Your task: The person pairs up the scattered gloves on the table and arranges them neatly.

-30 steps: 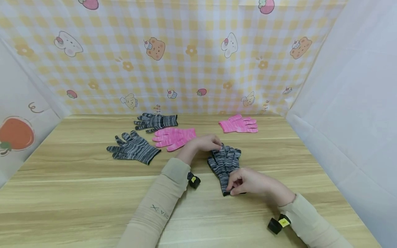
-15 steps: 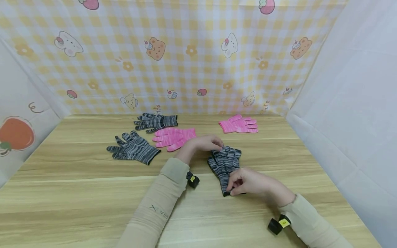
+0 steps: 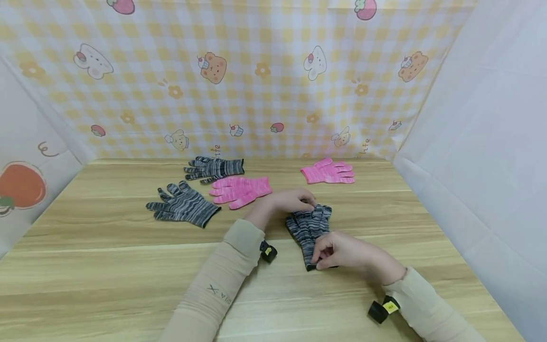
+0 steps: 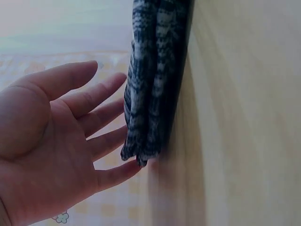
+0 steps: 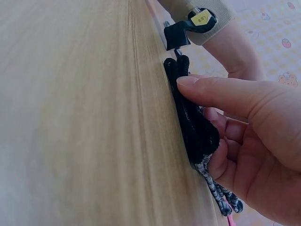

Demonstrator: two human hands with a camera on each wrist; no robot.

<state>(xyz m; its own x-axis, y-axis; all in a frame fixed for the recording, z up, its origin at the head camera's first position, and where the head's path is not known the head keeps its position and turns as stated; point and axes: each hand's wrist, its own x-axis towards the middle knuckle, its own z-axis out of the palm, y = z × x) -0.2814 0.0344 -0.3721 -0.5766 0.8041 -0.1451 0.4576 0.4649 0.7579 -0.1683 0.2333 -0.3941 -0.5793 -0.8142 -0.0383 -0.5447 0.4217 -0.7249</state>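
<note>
Black-and-grey knit gloves [image 3: 309, 228], apparently two laid one on the other, lie right of the table's middle with fingers pointing away and black cuffs near. At their finger ends is my left hand [image 3: 295, 200]. In the left wrist view, the fingers of that left hand [image 4: 56, 136] are spread and nearly straight beside the glove fingers [image 4: 150, 84], the thumb apart from them. My right hand [image 3: 348, 251] pinches the cuffs. In the right wrist view, the thumb of the right hand [image 5: 254, 127] presses on the black cuff [image 5: 193, 122], with the other fingers curled behind.
To the left lie two more black-and-grey gloves, a nearer one [image 3: 183, 204] and a farther one [image 3: 218, 167]. A pink glove [image 3: 240, 191] lies next to them. Another pink glove [image 3: 328, 171] is at the back right. A yellow checked cloth [image 3: 256, 95] hangs behind the table.
My left hand has moved slightly to the right over the glove's finger ends. The right hand stays on the cuffs, and the other gloves have not moved.
</note>
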